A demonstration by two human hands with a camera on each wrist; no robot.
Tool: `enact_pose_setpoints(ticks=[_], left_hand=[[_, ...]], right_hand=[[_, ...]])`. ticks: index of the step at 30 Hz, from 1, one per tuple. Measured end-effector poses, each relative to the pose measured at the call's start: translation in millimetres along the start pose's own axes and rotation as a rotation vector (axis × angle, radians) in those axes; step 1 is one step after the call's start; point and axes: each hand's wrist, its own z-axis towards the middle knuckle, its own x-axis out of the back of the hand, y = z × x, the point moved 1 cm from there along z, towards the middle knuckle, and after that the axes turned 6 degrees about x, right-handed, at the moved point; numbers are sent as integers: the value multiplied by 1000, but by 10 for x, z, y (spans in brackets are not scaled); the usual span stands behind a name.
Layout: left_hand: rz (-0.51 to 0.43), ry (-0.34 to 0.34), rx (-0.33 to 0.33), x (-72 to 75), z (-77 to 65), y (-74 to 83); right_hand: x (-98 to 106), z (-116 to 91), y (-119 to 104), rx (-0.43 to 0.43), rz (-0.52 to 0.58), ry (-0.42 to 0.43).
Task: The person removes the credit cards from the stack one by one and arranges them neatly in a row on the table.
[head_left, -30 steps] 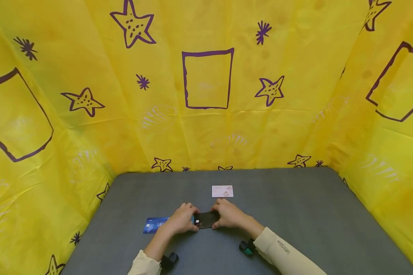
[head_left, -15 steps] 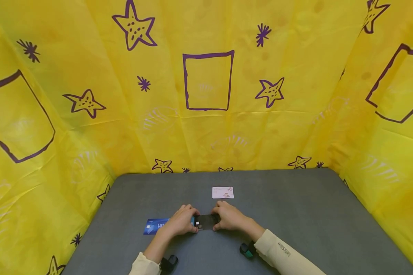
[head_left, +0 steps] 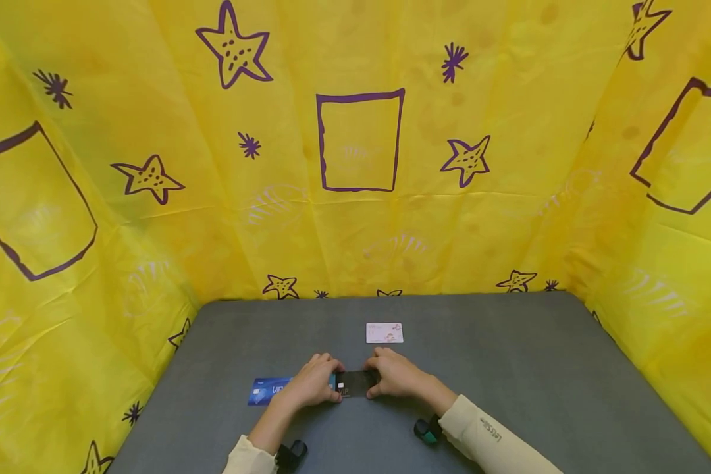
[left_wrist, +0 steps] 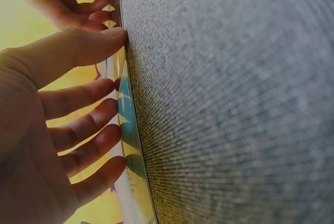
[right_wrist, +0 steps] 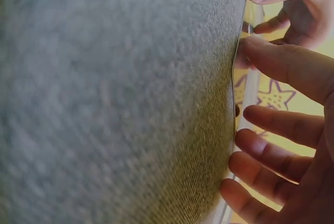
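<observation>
In the head view, a black card (head_left: 356, 384) marked VIP lies on the grey table between my two hands. My left hand (head_left: 313, 382) holds its left end, thumb at the near edge and fingers at the far edge. My right hand (head_left: 398, 372) pinches its right end in the same manner. Left of it lies a blue VIP card (head_left: 268, 390), its right part hidden under my left hand; a teal card surface (left_wrist: 128, 110) shows beside those fingertips in the left wrist view. Beyond the hands lies a pale pink card (head_left: 384, 332) with small figures.
The grey table (head_left: 498, 368) stretches out on both sides and in front of the hands. Yellow cloth (head_left: 355, 243) with purple drawings closes off the back and both sides. Dark wrist cameras (head_left: 428, 431) sit below each hand.
The black card, slightly slanted a second ago, now looks level between the hands. Both hands keep nearly the same place; the whole head view has shifted a little.
</observation>
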Motion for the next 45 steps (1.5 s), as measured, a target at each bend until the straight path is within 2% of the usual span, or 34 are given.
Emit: enact_pose_setpoints(ticks=[8, 22, 28, 36, 45], left_hand=[[-54, 2, -5, -10, 28, -23], [-207, -2, 2, -27, 282, 41], [-265, 20, 3, -20, 386, 55], [-297, 22, 24, -65, 565, 34], [-292, 27, 41, -61, 726, 42]], right_hand=[[56, -12, 76, 7, 64, 19], [210, 17, 305, -11, 75, 103], [267, 40, 432, -57, 95, 151], [323, 53, 553, -77, 94, 199], [360, 88, 670, -102, 76, 229]])
